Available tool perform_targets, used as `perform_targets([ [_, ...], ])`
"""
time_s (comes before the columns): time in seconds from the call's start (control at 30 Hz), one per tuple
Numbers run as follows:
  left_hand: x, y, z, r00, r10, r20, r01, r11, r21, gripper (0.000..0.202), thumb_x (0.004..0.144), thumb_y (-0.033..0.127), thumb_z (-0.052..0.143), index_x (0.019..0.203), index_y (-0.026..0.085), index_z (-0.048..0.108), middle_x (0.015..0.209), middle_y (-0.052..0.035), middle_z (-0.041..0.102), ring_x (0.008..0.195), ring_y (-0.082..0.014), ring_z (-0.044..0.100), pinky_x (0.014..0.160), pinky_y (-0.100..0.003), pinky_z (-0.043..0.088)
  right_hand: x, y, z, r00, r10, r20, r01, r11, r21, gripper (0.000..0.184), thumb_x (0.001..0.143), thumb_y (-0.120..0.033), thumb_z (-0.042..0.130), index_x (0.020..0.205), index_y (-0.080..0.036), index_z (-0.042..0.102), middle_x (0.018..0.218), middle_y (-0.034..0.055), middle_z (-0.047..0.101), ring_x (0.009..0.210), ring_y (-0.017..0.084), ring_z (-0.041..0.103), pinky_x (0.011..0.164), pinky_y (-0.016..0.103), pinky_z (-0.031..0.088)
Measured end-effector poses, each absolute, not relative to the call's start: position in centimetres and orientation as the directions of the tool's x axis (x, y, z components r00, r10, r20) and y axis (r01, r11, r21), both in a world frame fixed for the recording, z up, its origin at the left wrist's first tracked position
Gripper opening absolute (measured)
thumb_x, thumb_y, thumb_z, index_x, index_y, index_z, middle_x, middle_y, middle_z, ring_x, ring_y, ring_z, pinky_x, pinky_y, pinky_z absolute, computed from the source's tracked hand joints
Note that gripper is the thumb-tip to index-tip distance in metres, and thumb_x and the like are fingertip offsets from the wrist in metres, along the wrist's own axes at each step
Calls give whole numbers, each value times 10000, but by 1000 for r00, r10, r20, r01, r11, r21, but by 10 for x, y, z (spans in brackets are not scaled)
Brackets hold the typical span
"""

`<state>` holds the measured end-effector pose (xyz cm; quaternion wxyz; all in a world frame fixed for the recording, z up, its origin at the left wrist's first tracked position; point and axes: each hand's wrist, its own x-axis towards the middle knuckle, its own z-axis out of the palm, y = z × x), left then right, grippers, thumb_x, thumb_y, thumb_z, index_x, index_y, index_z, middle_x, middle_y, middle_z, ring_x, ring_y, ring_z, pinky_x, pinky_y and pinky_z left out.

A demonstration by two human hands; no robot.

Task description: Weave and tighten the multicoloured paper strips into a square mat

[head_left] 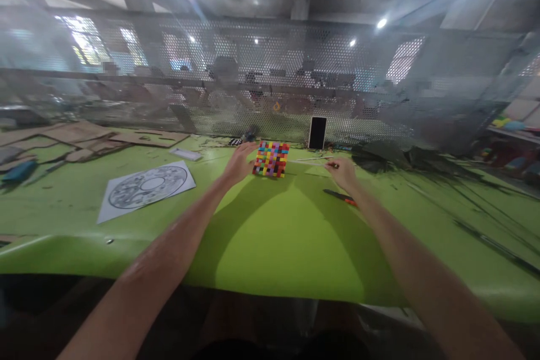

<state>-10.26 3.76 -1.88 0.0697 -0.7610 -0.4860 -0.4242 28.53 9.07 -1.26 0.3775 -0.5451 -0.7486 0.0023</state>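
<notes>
A small square of multicoloured checks (271, 159), apparently woven from strips, is held up over the green table. My left hand (240, 163) grips it by its left edge, with the fingertips partly hidden. To the right, my right hand (341, 173) pinches the end of a thin pale strip (307, 163). This strip runs level towards the square's right side; whether it joins the square I cannot tell. Under my right wrist lies a dark, slim tool (337, 195) with an orange part, partly covered by the forearm.
A white-framed device with a dark screen (317, 133) stands against the perforated metal screen (270, 62). On the left lie a sheet with a printed ring (147, 187), a small pale tray (185, 154) and cardboard pieces (76, 136). Dark leafy material (388, 156) lies right.
</notes>
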Motion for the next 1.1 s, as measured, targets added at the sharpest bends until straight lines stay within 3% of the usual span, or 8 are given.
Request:
perform_targets([
  [0.07, -91, 30, -14, 281, 669, 688, 788, -571, 233, 523, 879, 315, 645, 1386, 195, 602, 1497, -133, 545, 1419, -300, 459, 1200, -501, 350, 283, 90, -14, -134, 809, 573, 806, 425, -412, 115, 814, -269, 670, 773, -200, 752, 895, 99, 752, 876, 268, 662, 827, 401, 472],
  [0.23, -72, 14, -7, 448, 692, 566, 811, -581, 69, 857, 801, 464, 775, 1542, 221, 419, 1656, -137, 316, 1538, -333, 261, 1255, -515, 215, 272, 85, -12, -191, 793, 578, 767, 488, -416, 129, 837, -298, 663, 793, -198, 732, 893, 95, 744, 832, 246, 658, 791, 374, 482],
  [0.33, -72, 11, -6, 430, 720, 545, 844, -534, 40, 924, 754, 381, 819, 1561, 271, 383, 1674, -113, 279, 1552, -339, 220, 1262, -550, 155, 265, 80, -9, -229, 788, 572, 737, 524, -427, 131, 853, -295, 644, 819, -196, 721, 880, 85, 735, 809, 221, 657, 786, 344, 493],
  [0.57, -72, 10, -5, 392, 715, 579, 868, -496, 26, 730, 788, 298, 778, 1470, 299, 520, 1626, -88, 379, 1533, -346, 257, 1246, -564, 184, 260, 72, -3, -219, 798, 562, 729, 517, -449, 137, 853, -292, 628, 825, -190, 714, 913, 95, 723, 837, 227, 643, 810, 363, 507],
  [0.8, -54, 5, -10, 372, 802, 468, 902, -430, 20, 796, 798, 125, 652, 1552, 197, 405, 1637, -129, 363, 1532, -375, 250, 1257, -581, 104, 255, 68, 0, -193, 830, 524, 743, 473, -475, 126, 880, -260, 618, 806, -238, 718, 939, 97, 731, 887, 247, 653, 869, 390, 494],
  [0.87, -45, 4, -11, 355, 802, 480, 912, -409, 9, 734, 821, 121, 609, 1530, 158, 424, 1606, -153, 410, 1496, -376, 322, 1240, -587, 156, 252, 68, 0, -179, 841, 510, 756, 450, -476, 124, 880, -255, 622, 803, -238, 717, 933, 101, 733, 888, 257, 649, 868, 401, 481],
  [1.0, -34, 5, -12, 313, 741, 594, 931, -363, -37, 441, 928, 101, 447, 1336, 136, 612, 1379, -178, 627, 1335, -335, 516, 1105, -503, 385, 246, 68, 1, -192, 858, 476, 770, 432, -469, 114, 878, -251, 626, 823, -212, 718, 897, 85, 741, 829, 232, 635, 800, 362, 465],
  [1.1, -36, 5, -11, 271, 723, 636, 945, -324, -34, 402, 967, 94, 371, 1217, 148, 680, 1239, -173, 692, 1200, -332, 595, 985, -482, 458, 241, 67, 1, -213, 863, 457, 771, 436, -464, 121, 874, -247, 623, 814, -192, 713, 877, 71, 742, 801, 212, 628, 754, 328, 452],
])
